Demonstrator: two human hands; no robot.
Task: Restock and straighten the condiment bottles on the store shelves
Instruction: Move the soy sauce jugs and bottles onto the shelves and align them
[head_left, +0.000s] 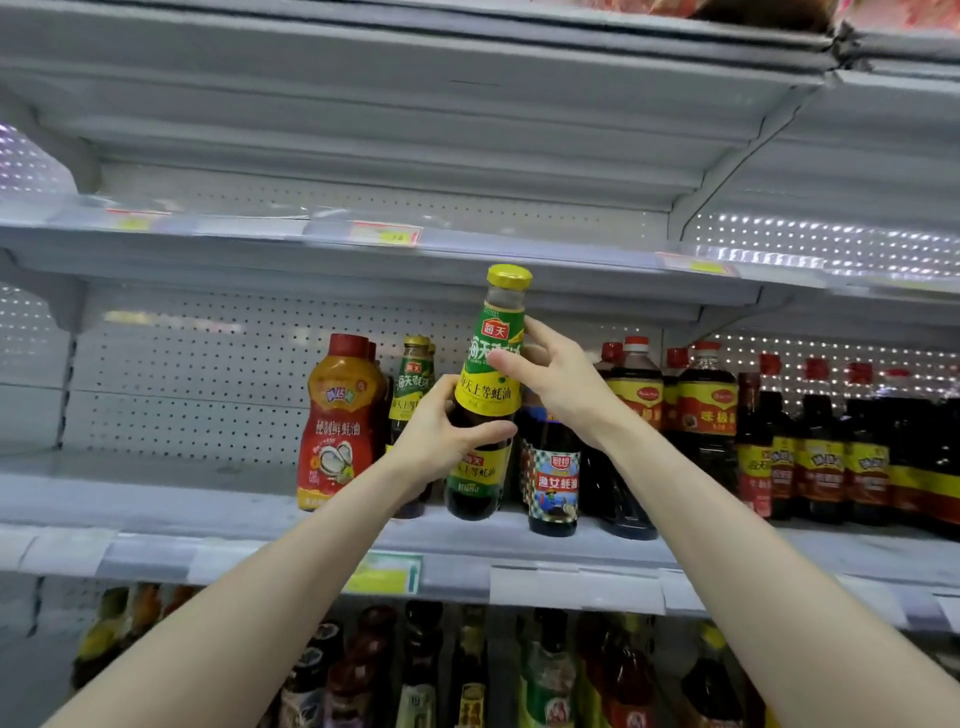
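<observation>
- Bottle (488, 395): dark sauce, yellow cap, green-and-yellow label, near upright at front of shelf (182, 499).
- Left grip (441, 431) wrapped round lower body.
- Right grip (558, 379) clasping upper label.

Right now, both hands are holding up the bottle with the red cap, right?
Not quite. The cap is yellow, not red. The head view shows the left hand and the right hand both holding up that green-labelled bottle.
</observation>
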